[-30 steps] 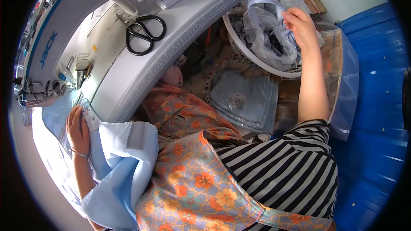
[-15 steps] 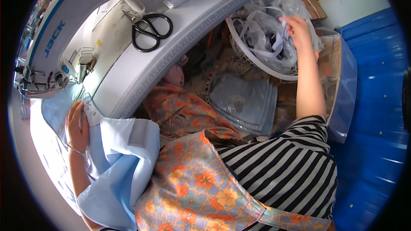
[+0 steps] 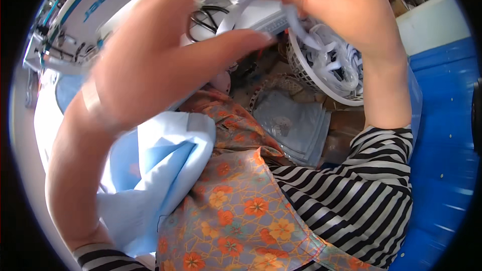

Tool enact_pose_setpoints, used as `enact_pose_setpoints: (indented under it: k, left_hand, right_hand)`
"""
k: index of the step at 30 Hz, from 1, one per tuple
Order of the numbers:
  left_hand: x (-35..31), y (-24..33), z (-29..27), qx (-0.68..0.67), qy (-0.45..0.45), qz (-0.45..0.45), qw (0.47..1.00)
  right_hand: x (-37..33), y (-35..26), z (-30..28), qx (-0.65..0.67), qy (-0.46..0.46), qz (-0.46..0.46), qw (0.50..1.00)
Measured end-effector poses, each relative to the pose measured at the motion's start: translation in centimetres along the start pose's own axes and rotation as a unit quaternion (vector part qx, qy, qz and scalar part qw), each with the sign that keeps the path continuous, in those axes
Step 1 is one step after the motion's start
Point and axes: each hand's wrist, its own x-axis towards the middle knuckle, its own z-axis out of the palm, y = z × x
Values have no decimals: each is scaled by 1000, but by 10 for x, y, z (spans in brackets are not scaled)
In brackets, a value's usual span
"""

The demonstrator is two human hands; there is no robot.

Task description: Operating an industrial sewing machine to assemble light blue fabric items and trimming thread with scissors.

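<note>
My left hand point(image 3: 150, 55) is raised close to the camera and blurred. Its thumb is stretched out away from the fingers, whose tips run to the upper edge. Higher on the right, my right hand point(image 3: 336, 5) has its fingers curled together on a narrow white strip point(image 3: 297, 26), which dangles below them. Another pale length of strip shows between the two hands. Light blue fabric point(image 3: 170, 165) with a folded edge lies beneath my left forearm, part of it by the sewing machine point(image 3: 95, 2). The machine's needle area is mostly hidden by my left hand.
A white plastic basket point(image 3: 314, 78) of tangled white strips and clear plastic stands at right. Black-handled scissors point(image 3: 193, 27) rest on the machine bed. Flat blue-grey pieces in clear plastic point(image 3: 296, 130) lie below the basket. A blue surface point(image 3: 447, 135) extends along the right.
My left hand has left the fabric by the needle and risen toward the camera. My right hand has come up and left from the basket with a white strip. The view has shifted slightly.
</note>
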Motion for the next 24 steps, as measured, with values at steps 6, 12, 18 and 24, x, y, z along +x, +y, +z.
enact_pose_setpoints:
  k: [6, 12, 18, 24]
  left_hand:
    - [-8, -12, 12, -162, -19, -201, 966]
    - [-31, -29, -7, -109, -43, -192, 974]
    - [-59, -19, 17, -155, -116, -184, 964]
    - [-98, -37, -44, -216, 29, -356, 909]
  right_hand:
    - [-39, 56, -14, -164, -79, 80, 980]
    - [-107, 170, -56, -148, 185, 229, 944]
    - [-113, 259, -17, -222, 264, 134, 929]
    - [-155, 333, -24, -190, 76, 512, 835]
